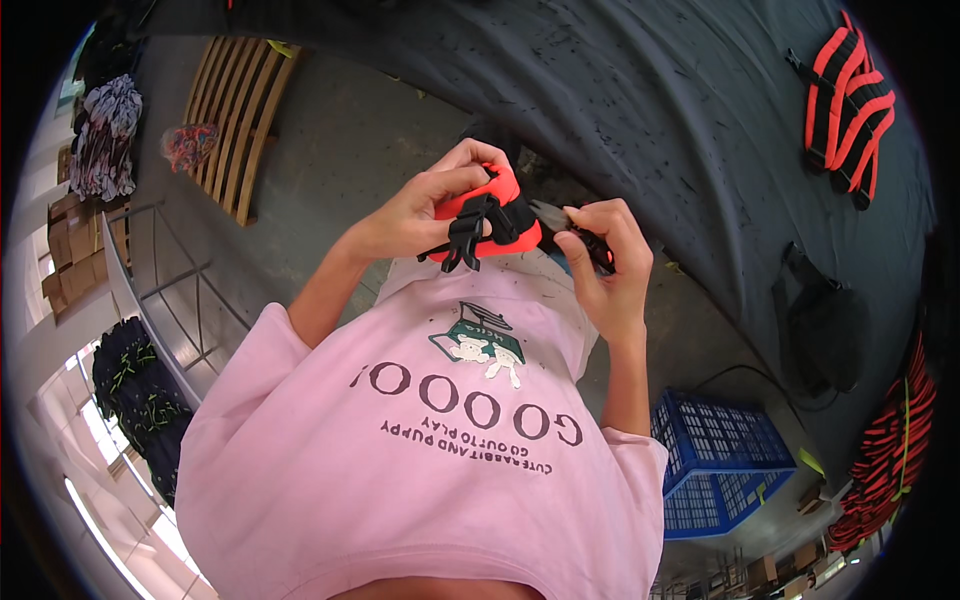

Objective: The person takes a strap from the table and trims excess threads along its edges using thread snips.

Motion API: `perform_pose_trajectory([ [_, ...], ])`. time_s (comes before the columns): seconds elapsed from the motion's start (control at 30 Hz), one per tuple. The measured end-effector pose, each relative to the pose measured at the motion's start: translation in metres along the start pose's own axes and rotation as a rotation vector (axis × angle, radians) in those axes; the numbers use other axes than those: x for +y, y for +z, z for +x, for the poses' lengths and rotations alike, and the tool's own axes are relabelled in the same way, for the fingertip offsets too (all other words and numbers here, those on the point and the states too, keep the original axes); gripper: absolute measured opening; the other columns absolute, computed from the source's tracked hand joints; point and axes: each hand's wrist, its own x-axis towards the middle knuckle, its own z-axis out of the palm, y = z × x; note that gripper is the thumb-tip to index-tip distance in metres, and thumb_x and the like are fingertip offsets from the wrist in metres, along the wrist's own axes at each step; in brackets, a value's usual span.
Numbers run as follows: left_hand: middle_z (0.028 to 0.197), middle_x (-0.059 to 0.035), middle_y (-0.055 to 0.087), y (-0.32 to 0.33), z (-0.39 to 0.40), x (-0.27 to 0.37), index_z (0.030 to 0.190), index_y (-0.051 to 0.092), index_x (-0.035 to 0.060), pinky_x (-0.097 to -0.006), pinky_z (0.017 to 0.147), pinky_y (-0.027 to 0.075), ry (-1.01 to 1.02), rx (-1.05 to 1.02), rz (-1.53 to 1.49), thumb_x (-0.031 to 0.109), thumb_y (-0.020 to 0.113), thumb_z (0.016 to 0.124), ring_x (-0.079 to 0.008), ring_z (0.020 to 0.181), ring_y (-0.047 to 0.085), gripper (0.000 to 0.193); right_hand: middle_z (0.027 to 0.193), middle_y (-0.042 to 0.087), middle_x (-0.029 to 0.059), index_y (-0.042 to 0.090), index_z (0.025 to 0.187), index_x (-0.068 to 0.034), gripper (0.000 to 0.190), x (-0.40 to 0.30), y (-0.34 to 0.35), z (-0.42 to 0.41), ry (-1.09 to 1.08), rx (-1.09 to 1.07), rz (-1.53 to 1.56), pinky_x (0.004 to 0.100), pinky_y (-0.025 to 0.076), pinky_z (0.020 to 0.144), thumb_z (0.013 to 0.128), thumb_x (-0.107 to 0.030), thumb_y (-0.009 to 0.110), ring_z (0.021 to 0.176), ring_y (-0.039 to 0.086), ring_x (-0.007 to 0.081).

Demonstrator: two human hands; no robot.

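Note:
Near the middle of the view, my left hand grips an orange and black padded strap piece, folded over, with a black plastic side-release buckle hanging at its lower left. My right hand holds a small pair of snips or cutters with dark handles, partly hidden by the fingers. The pointed metal tip lies just right of the padded piece; whether it touches cannot be told.
A dark cloth-covered table with scattered thread bits spans the upper right. On it lie orange and black straps and a black pouch. A blue plastic crate stands lower right; a wooden pallet lies upper left.

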Motion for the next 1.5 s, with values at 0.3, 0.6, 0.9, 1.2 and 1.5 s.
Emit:
perform_pose_trajectory([
  [0.3,0.115,-0.0101,0.041,-0.001,-0.001,-0.002,0.091,0.06,0.002,-0.0313,0.091,0.032,-0.027,0.0,0.007,0.026,0.07,0.077,-0.0204,0.106,0.04,0.03,0.075,0.057,0.0062,0.062,0.085,0.0,0.019,-0.013,0.003,0.001,-0.03,-0.049,-0.098,0.0247,0.043,0.047,0.072,-0.009,0.072,0.056,0.056,0.0154],
  [0.6,0.115,-0.01,0.041,-0.001,-0.002,0.0,0.092,0.06,0.0022,-0.0314,0.092,0.032,-0.016,0.009,-0.011,0.026,0.07,0.077,-0.0206,0.106,0.039,0.03,0.075,0.057,0.0069,0.062,0.085,0.0,0.019,-0.01,0.001,-0.002,-0.017,-0.012,-0.055,0.0268,0.046,0.051,0.072,-0.01,0.073,0.06,0.06,0.0174],
  [0.9,0.116,-0.0099,0.041,0.001,-0.002,-0.003,0.092,0.06,0.0017,-0.0309,0.093,0.032,-0.034,0.011,-0.002,0.022,0.07,0.076,-0.0203,0.108,0.04,0.028,0.075,0.057,0.0056,0.061,0.084,-0.001,0.017,-0.013,0.001,0.001,-0.056,-0.024,-0.126,0.0241,0.039,0.043,0.073,-0.008,0.072,0.051,0.05,0.0114],
  [1.2,0.124,-0.011,0.04,0.013,-0.002,-0.009,0.089,0.058,-0.0003,-0.0297,0.089,0.038,0.066,0.11,0.137,0.005,0.064,0.077,-0.0196,0.105,0.046,0.015,0.083,0.057,0.0011,0.053,0.108,-0.002,0.034,-0.004,0.017,-0.013,0.456,0.019,0.465,0.0175,0.041,0.067,0.079,-0.008,0.067,0.074,0.052,0.0047],
  [1.5,0.137,-0.0152,0.026,0.029,-0.037,-0.011,0.103,0.058,-0.0033,-0.0376,0.093,0.038,0.008,0.215,0.307,0.03,0.068,0.076,-0.0254,0.106,0.045,0.044,0.084,0.057,-0.002,0.054,0.112,-0.003,0.031,0.001,0.039,-0.004,0.56,0.127,0.7,0.0147,0.037,0.063,0.083,-0.009,0.064,0.077,0.051,0.0023],
])
